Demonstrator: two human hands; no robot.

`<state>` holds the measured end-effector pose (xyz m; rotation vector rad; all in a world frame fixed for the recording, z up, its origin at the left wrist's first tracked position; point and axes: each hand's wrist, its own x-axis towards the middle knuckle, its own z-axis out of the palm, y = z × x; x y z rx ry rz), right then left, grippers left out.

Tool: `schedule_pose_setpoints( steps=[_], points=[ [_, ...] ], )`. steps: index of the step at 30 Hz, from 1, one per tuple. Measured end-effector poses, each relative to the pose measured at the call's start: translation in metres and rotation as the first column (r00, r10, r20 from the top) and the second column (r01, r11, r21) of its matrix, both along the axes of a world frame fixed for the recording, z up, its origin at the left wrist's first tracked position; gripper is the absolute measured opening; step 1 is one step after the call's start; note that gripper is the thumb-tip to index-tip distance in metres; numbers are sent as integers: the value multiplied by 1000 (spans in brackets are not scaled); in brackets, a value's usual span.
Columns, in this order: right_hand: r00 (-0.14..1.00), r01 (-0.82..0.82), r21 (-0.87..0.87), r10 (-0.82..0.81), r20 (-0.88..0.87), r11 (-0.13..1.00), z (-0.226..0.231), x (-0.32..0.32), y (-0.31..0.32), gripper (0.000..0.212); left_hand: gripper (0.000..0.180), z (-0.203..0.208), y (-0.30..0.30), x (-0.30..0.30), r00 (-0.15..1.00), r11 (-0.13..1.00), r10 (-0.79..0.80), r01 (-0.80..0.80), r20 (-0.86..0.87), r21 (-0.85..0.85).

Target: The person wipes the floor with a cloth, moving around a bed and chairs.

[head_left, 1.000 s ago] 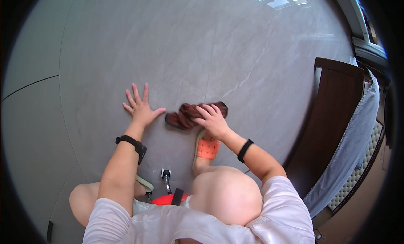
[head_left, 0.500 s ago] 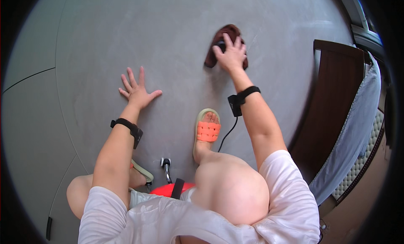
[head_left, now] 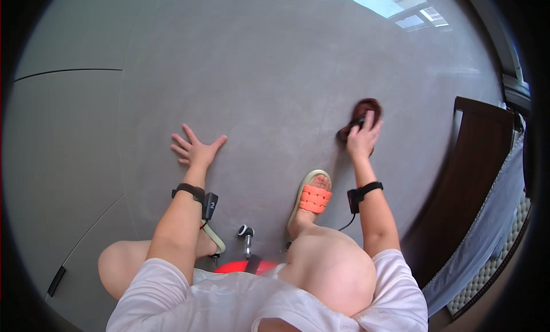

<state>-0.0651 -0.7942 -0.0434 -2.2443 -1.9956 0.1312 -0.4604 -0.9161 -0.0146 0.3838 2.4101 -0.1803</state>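
Observation:
My right hand presses a dark reddish-brown rag against the grey floor, out beyond my right foot. A black patch shows on the bunched rag under my fingers; motion blur keeps me from telling what it is. My left hand has its fingers spread wide and holds nothing. It is over the floor to the left, and I cannot tell whether it touches it. Each wrist wears a black strap, the left one with a small box and a cable.
My right foot stands in an orange and pale green slipper. Beneath me is a red seat with a metal caster leg. A dark wooden bed frame with a bluish cloth lines the right; grey cabinet panels line the left.
My right hand has drawn the rag nearer and to the right. My left hand has shifted slightly, fingers still spread. The whole view has moved too.

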Motion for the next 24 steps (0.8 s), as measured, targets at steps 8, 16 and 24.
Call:
schedule_pose_setpoints(
  steps=[8, 16, 24],
  points=[
    [919, -392, -12, 392, 48, 920, 0, -193, 46, 61, 130, 2, -14, -10, 995, 998, -68, 67, 78, 24],
    [245, -969, -90, 903, -353, 229, 18, -245, -70, 51, 129, -5, -24, -20, 990, 994, -107, 110, 87, -27],
    [936, -348, -178, 333, -112, 920, 10, -34, -46, 63, 135, 3, -21, -14, 986, 993, -116, 116, 115, 11]
  ],
)
